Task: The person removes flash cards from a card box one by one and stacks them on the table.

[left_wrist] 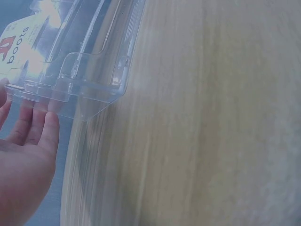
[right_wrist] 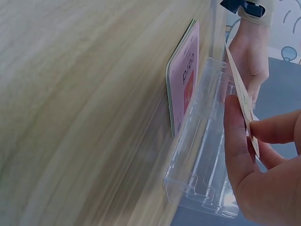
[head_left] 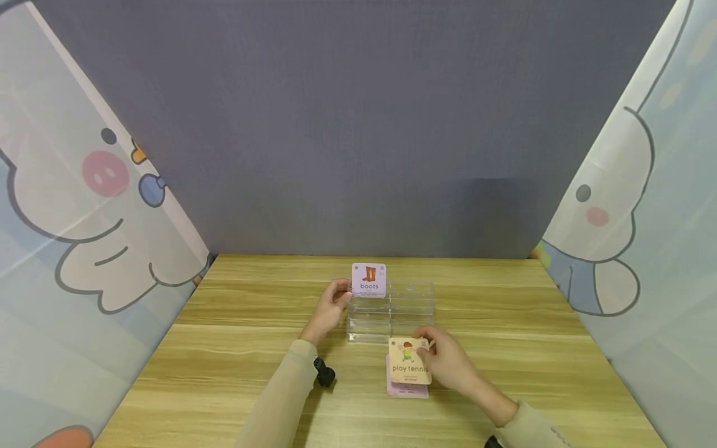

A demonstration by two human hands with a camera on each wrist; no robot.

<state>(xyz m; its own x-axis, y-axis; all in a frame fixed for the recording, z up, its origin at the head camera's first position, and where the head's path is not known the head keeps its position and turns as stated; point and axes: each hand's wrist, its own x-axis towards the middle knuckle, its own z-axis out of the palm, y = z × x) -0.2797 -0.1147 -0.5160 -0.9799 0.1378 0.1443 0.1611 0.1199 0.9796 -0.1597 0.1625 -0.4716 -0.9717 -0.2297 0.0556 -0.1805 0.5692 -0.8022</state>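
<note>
A clear plastic tiered card stand (head_left: 390, 317) sits on the wooden table, its tiers split into two columns. In its top left slot stands a pale card (head_left: 368, 280) with orange boots and the word "boots". My left hand (head_left: 330, 310) grips the stand's left side beside that card, its fingers behind the clear edge in the left wrist view. Between thumb and fingers, my right hand (head_left: 445, 361) pinches a cream "play tennis" card (head_left: 407, 368), tilted in front of the stand. Below it, a small stack of pink cards (right_wrist: 182, 80) lies on the table, mostly covered in the head view.
The wood-grain table (head_left: 224, 373) ends at a dark grey panel (head_left: 358, 137) behind the stand. Cartoon-printed cloth walls (head_left: 67, 261) rise on both sides. A black wrist device (head_left: 324, 372) is on the left sleeve.
</note>
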